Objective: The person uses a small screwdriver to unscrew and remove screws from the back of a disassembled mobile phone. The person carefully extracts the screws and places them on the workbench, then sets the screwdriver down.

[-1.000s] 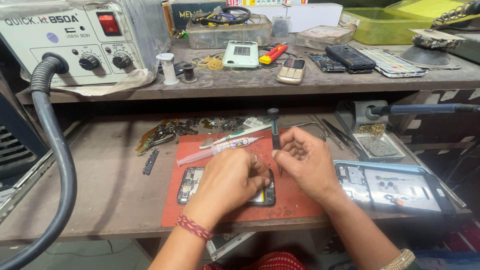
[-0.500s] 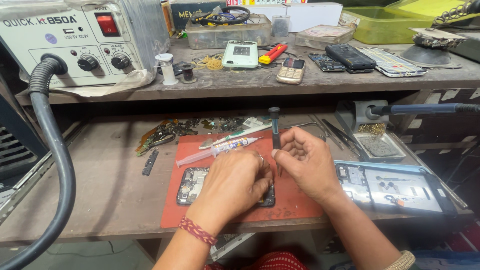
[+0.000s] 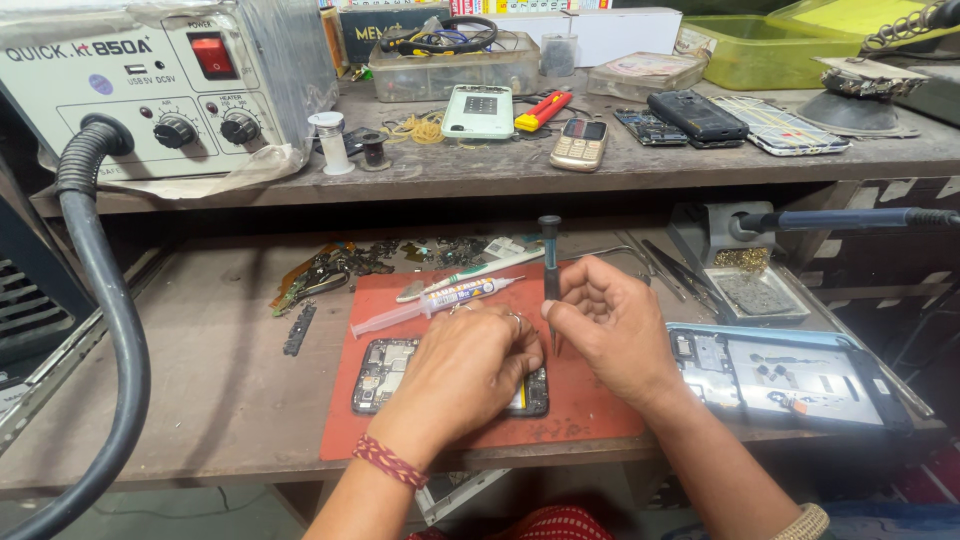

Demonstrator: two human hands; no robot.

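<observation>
Fingers of the left hand (image 3: 470, 365) are pressing down, curled, on the opened smartphone (image 3: 385, 375), which is lying back-off on the red work mat (image 3: 590, 400) on the lower bench (image 3: 200, 380); whether they are gripping its edge or only pinning it is hidden by the hand itself. Just beyond those fingers a flux syringe (image 3: 435, 302) and a toothbrush (image 3: 470, 275) are lying on the mat. To the right, fingers of the right hand (image 3: 610, 325) are pinching a small precision screwdriver (image 3: 550, 260), holding it upright with its tip pointing down just beside the phone's right edge. Farther right, a blue phone frame (image 3: 780, 370) is resting apart. Judging by this, the phone is already opened with its board exposed, while screw work looks unfinished.
</observation>
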